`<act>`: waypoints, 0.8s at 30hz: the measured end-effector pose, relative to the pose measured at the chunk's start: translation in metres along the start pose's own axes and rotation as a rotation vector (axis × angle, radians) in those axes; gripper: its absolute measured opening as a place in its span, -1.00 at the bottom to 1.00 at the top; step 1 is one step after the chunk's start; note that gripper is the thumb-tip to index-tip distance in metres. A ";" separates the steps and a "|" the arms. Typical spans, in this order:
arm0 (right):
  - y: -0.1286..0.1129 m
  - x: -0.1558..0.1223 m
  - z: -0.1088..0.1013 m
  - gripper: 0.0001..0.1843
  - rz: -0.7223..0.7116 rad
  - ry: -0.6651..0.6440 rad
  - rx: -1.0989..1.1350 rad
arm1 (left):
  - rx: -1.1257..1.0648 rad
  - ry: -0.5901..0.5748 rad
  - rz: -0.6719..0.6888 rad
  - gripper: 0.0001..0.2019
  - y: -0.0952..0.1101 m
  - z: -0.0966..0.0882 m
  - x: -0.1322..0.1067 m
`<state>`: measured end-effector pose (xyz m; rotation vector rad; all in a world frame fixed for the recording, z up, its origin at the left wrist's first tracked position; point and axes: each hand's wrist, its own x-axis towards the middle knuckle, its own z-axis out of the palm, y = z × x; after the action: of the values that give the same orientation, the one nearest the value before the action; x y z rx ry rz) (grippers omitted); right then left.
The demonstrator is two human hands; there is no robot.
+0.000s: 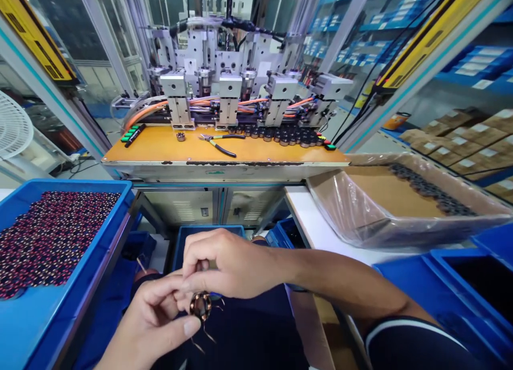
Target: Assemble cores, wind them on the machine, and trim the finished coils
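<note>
A small round copper-wound motor stator [200, 306] with several loose wire ends sits between the thumb and fingers of my left hand [154, 316], low in the middle of the view. Right above it, my right hand [230, 263] has its fingers curled in and its tips pressed together against the left fingers. Whatever those right fingertips pinch is hidden, perhaps too thin to see. Dark cloth on my lap lies beneath both hands.
Ahead stands a machine with an orange worktop [160, 148] bearing pliers [220, 143], one stator [180, 136] and a row of dark round parts [280, 136]. At left is a blue tray [44, 327] of many wound parts; at right, a plastic-lined carton [352, 199].
</note>
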<state>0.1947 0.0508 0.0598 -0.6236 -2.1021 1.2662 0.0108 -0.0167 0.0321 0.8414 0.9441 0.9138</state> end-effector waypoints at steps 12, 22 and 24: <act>-0.027 -0.019 -0.001 -0.74 0.551 0.122 0.281 | 0.100 0.073 0.238 -0.80 -0.008 -0.009 0.006; -0.032 -0.018 0.002 -0.90 0.368 0.036 0.034 | -0.029 -0.003 0.193 -0.75 -0.012 -0.013 0.003; -0.032 -0.021 0.005 -0.90 0.293 0.080 0.021 | -0.069 0.007 0.195 -0.72 -0.016 -0.016 0.003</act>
<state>0.2036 0.0200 0.0811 -0.9843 -1.9806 1.3924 0.0016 -0.0167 0.0119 0.8824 0.8420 1.1115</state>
